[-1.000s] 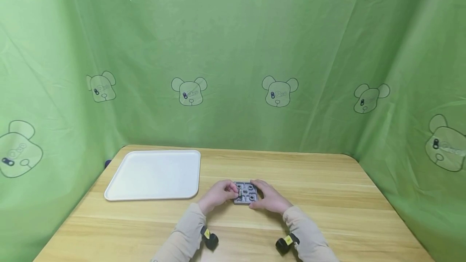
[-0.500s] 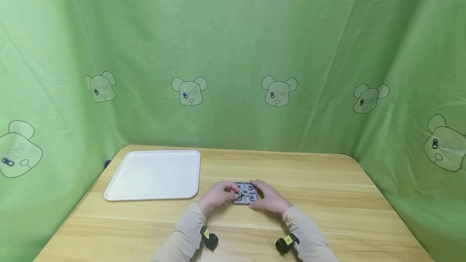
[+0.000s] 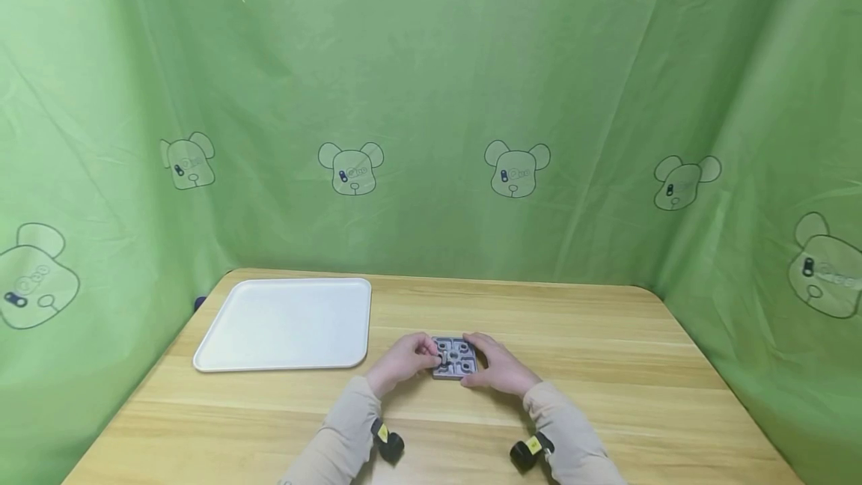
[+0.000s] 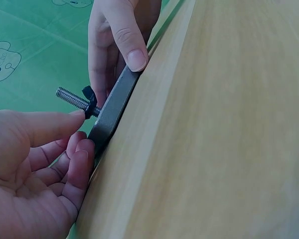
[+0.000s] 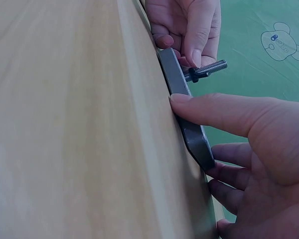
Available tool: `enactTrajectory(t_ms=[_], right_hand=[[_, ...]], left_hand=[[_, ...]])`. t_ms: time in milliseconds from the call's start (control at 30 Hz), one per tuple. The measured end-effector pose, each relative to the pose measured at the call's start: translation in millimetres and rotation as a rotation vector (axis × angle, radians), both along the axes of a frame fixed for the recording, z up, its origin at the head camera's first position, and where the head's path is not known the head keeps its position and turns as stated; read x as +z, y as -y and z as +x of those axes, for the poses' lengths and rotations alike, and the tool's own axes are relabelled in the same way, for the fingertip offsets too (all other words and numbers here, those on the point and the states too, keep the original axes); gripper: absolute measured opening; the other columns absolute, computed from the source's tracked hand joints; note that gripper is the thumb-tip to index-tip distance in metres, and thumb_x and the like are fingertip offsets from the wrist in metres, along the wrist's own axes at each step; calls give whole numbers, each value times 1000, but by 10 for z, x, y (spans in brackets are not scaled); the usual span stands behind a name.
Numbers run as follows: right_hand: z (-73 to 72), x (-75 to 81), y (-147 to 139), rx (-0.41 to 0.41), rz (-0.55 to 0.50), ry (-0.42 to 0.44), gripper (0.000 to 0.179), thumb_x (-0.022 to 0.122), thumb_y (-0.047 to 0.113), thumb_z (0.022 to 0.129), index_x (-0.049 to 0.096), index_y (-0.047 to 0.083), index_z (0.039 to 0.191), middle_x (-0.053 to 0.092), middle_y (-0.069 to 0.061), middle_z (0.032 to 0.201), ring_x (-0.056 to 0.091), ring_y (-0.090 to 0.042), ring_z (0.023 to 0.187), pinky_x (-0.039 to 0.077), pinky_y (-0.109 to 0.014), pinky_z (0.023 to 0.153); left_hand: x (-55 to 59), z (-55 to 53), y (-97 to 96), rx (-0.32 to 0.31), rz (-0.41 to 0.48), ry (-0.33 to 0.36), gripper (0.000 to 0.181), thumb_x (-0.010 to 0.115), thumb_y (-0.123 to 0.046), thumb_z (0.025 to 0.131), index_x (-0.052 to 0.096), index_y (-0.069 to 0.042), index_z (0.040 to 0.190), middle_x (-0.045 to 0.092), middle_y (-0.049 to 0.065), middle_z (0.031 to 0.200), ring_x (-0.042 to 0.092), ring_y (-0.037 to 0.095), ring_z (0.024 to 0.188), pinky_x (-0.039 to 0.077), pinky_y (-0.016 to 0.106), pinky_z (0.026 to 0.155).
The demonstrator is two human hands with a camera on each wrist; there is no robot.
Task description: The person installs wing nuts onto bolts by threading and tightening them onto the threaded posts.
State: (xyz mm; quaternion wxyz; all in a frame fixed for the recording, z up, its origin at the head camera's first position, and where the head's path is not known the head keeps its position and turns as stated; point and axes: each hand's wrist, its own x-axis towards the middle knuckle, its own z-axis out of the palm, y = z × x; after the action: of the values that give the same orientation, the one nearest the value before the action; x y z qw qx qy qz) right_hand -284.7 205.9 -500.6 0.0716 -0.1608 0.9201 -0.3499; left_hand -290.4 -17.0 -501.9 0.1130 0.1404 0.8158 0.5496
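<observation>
A square grey metal plate [image 3: 456,367] with grooves and several holes lies flat on the wooden table. A threaded bolt [image 4: 68,97] rises from its left part, with a dark wing nut [image 4: 91,99] low on the thread. My left hand [image 3: 404,359] is at the plate's left side, thumb tip against the wing nut and fingers curled close by it. My right hand [image 3: 501,369] grips the plate by its edges from the right, thumb [image 5: 189,104] on the near edge and fingers around the far side. The left fingers partly hide the bolt in the head view.
A white rectangular tray [image 3: 286,324] lies on the table [image 3: 572,335] to the left of the hands. Green curtains [image 3: 431,230] with bear-head prints hang behind the table and on both sides.
My left fingertips shift slightly at the wing nut, loosening and closing again. The right hand, the plate and the tray stay in place.
</observation>
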Motion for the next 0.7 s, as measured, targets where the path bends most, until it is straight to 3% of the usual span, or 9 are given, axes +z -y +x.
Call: enactTrajectory(t_ms=[433, 700], right_hand=[[-11, -28, -5, 3, -2, 3, 91, 83, 31, 70, 40, 8, 147, 34, -24, 153, 33, -47, 139, 25, -66, 111], [-6, -7, 0, -1, -4, 3, 91, 82, 30, 70, 39, 8, 147, 35, -23, 153, 32, -46, 140, 24, -65, 112]], left_hand=[[-6, -5, 10, -56, 65, 25, 26, 70, 2, 75, 67, 2, 101, 58, 3, 82, 51, 12, 73, 44, 21, 62], [-4, -17, 8, -52, 41, 26, 24, 71, 2, 76, 69, 1, 100, 59, 2, 81, 51, 12, 73, 44, 21, 61]])
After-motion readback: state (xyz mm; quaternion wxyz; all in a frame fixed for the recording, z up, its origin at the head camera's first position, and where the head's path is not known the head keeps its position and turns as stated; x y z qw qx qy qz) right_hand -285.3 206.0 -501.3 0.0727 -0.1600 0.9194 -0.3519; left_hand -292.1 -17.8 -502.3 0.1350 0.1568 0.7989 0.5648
